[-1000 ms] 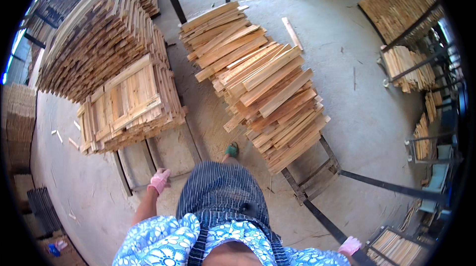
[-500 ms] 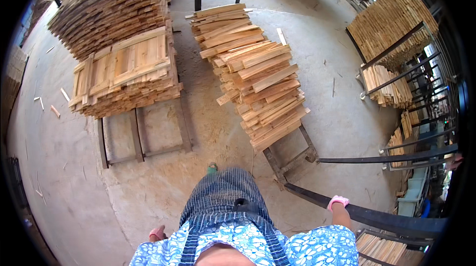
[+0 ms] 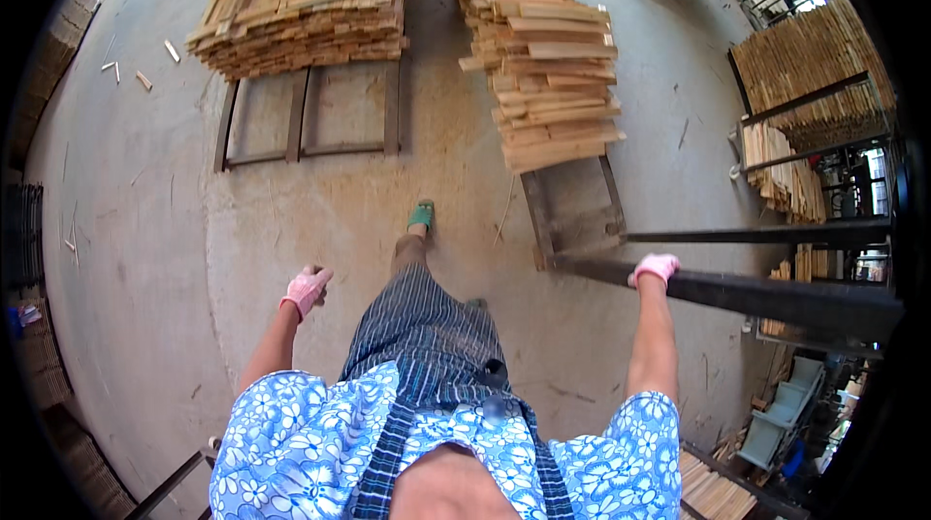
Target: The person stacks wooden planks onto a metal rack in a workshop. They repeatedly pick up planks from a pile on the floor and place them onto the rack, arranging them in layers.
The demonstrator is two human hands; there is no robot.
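My right hand [image 3: 656, 270], in a pink glove, is closed around a dark metal bar [image 3: 776, 299]. The bar rises from the near end of a low metal cart frame [image 3: 538, 219]. Loose wooden boards [image 3: 558, 83] lie stacked crosswise in uneven layers on that frame, beyond my hand. On the left, my left hand [image 3: 306, 290], also pink-gloved, hangs in the air beside my leg. Its fingers are loosely bent and somewhat apart, with nothing seen in them. My green shoe [image 3: 421, 215] is on the concrete floor between the two stacks.
A second low metal frame [image 3: 299, 117] carries a neater board stack [image 3: 301, 16] at the far left. More board stacks [image 3: 815, 64] stand on the right. A grey-blue plastic crate [image 3: 784, 413] sits at lower right. Wood scraps [image 3: 144, 81] litter the floor.
My left hand has swung forward into fuller view. One foot has stepped ahead. The right hand keeps its grip on the bar, and both stacks sit higher in the picture.
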